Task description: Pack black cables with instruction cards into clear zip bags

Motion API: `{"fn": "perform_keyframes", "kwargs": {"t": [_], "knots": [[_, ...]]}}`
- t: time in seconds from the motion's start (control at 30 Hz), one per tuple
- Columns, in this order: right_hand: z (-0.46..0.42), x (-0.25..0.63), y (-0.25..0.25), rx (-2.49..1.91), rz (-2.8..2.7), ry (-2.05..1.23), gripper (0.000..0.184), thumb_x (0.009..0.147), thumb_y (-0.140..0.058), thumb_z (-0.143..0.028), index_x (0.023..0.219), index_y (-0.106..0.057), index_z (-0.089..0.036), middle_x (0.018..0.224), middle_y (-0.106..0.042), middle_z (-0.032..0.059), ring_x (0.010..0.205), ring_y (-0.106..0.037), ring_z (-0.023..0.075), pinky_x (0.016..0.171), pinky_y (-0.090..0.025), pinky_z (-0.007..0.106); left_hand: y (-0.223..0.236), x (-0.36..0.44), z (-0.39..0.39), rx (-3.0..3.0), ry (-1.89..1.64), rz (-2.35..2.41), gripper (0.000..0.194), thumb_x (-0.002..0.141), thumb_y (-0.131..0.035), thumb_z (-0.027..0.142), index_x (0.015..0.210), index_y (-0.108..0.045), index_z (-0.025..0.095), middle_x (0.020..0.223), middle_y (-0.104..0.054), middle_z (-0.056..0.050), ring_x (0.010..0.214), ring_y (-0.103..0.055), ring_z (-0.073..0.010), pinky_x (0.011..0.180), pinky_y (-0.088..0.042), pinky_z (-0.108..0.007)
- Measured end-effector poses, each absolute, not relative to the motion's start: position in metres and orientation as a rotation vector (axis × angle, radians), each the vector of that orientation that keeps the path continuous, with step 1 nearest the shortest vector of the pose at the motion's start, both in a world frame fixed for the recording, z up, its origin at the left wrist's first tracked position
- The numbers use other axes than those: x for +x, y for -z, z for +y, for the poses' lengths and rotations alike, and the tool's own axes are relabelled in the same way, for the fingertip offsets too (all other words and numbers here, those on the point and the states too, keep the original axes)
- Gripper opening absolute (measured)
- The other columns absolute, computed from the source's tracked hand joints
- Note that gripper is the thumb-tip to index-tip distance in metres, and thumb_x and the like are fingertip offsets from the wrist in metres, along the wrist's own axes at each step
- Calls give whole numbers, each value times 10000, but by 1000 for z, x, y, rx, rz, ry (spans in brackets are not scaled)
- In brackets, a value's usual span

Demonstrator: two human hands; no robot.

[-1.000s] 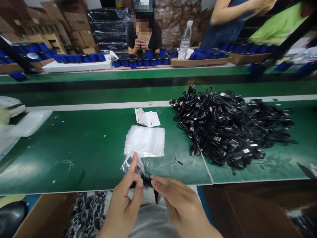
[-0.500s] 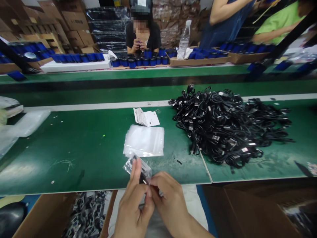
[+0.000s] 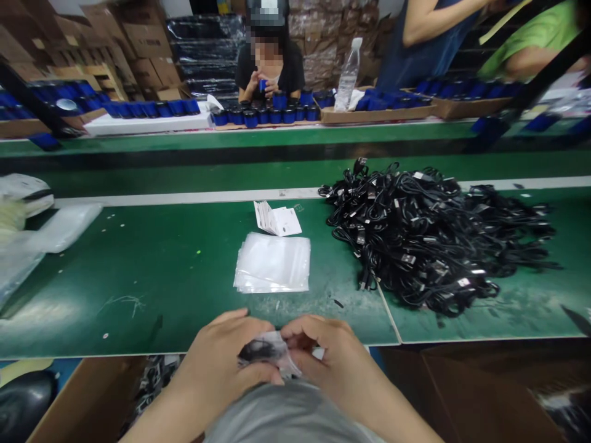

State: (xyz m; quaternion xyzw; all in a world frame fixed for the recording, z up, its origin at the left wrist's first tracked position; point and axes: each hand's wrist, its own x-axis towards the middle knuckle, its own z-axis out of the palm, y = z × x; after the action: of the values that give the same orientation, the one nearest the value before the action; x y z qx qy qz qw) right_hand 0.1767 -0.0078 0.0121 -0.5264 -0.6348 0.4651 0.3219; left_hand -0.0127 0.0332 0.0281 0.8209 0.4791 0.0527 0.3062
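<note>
Both my hands meet just below the near edge of the green table (image 3: 138, 289). My left hand (image 3: 221, 363) and my right hand (image 3: 330, 357) are closed on a small clear plastic bag (image 3: 268, 354) with a black cable coiled inside. Their fingers pinch the bag from both sides. A stack of flat clear bags (image 3: 273, 263) lies on the table just beyond my hands. Behind it sits a small stack of white cards (image 3: 277, 219). A big heap of black cables (image 3: 429, 231) lies to the right.
A cardboard box (image 3: 92, 400) stands below the table at left, another brown box (image 3: 471, 394) at right. Loose plastic wrap (image 3: 41, 234) lies at far left. Across the belt a person handles blue caps (image 3: 265, 114); a water bottle (image 3: 347, 75) stands near two more people.
My hands have pulled the bagged cable down off the table edge toward my lap and closed round it from both sides.
</note>
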Motion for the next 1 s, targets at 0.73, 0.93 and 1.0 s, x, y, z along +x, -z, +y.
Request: {"fn": "perform_keyframes", "kwargs": {"t": [0.73,0.93,1.0], "knots": [[-2,190,-14,-1223,-1295,-1589,112,847,-571,-249,919,-623,-182,663,-606,-12,579,-592,129,555,-486,240,-13,-2,17,1216,-522,1185,148,577,-749,228,639,-633,160,509,-461,75,494,-323,-82,458,-268,-169],[-6,196,-24,-1371,-2149,-763,156,823,-545,-90,890,-675,-143,778,-658,87,667,-609,221,599,-477,340,-16,3,18,1314,-498,1309,169,548,-792,189,603,-634,164,515,-449,76,528,-349,-90,486,-292,-171],[-3,194,-23,-1427,-2086,-826,170,796,-514,-59,796,-666,-136,684,-638,67,606,-594,206,569,-463,327,-16,2,16,1320,-546,1327,231,510,-833,219,562,-614,169,508,-427,79,530,-343,-91,484,-283,-176]]}}
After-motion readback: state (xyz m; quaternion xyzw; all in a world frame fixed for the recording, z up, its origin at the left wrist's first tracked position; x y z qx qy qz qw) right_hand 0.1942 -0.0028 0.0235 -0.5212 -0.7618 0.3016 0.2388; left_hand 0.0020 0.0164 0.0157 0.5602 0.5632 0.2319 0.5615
